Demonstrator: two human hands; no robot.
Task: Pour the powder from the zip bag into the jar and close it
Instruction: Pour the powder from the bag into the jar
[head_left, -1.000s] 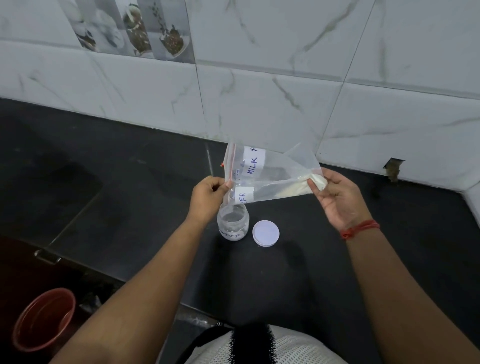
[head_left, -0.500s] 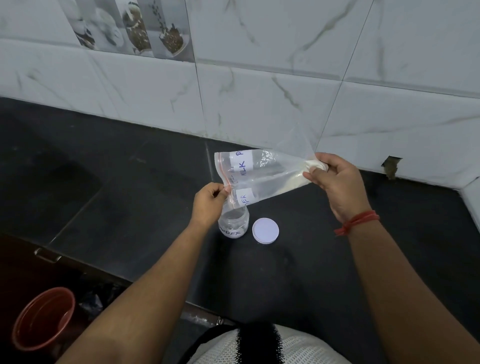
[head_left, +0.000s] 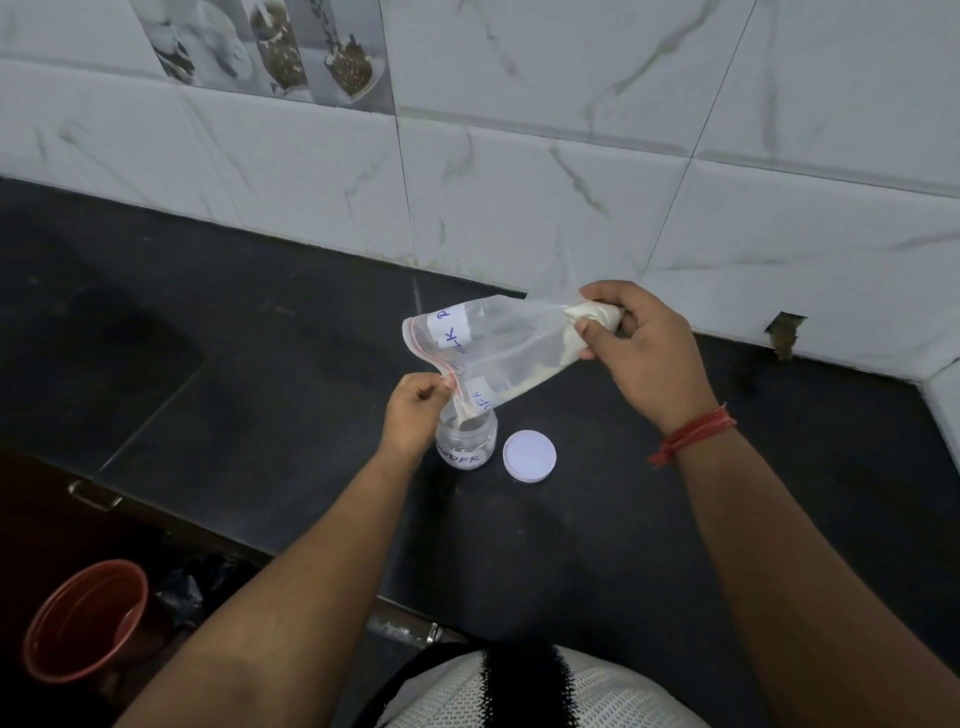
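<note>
At frame centre, left hand (head_left: 415, 410) pinches the limp, light bag (head_left: 498, 353) mouth over the jar (head_left: 467, 441); right hand (head_left: 644, 348) pinches its powder-filled corner, the best hold.

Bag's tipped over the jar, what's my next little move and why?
Probably lift the right hand higher: powder is bunched in the zip bag corner it grips, while the left hand pinches the mouth over the open jar.

Red bucket (head_left: 83, 621) cropped at edge
</note>
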